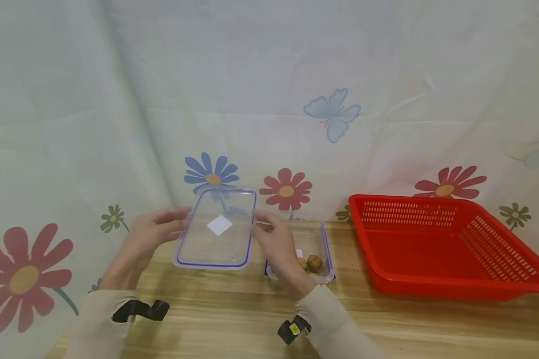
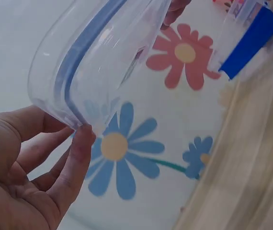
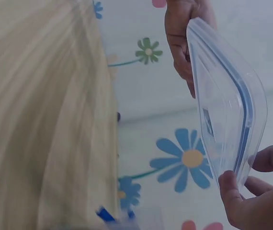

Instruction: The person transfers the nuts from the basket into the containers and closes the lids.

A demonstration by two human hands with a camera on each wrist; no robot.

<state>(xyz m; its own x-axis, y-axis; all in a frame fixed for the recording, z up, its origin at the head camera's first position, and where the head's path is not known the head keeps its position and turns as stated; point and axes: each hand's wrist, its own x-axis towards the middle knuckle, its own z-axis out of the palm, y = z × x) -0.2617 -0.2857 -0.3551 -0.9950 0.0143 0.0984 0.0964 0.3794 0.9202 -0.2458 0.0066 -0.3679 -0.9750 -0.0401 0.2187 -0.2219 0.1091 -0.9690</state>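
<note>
A clear plastic container lid point(image 1: 238, 239) with a blue seal and a white diamond label is held up above the table, tilted. My left hand point(image 1: 154, 232) pinches its left edge; in the left wrist view the thumb and fingertips point(image 2: 83, 136) meet at the lid's rim. On the opposite edge my right hand point(image 1: 276, 242) pinches the rim between thumb and fingers, as the right wrist view shows too. Behind the right hand, a clear food container point(image 1: 325, 249) with blue clips stands on the table, partly hidden by that hand. Walnuts point(image 1: 314, 263) lie inside it.
A large red plastic basket point(image 1: 440, 288) with slotted walls stands on the right of the wooden table point(image 1: 215, 309). A pale curtain point(image 1: 251, 75) printed with flowers and a butterfly hangs close behind the table and along its left side.
</note>
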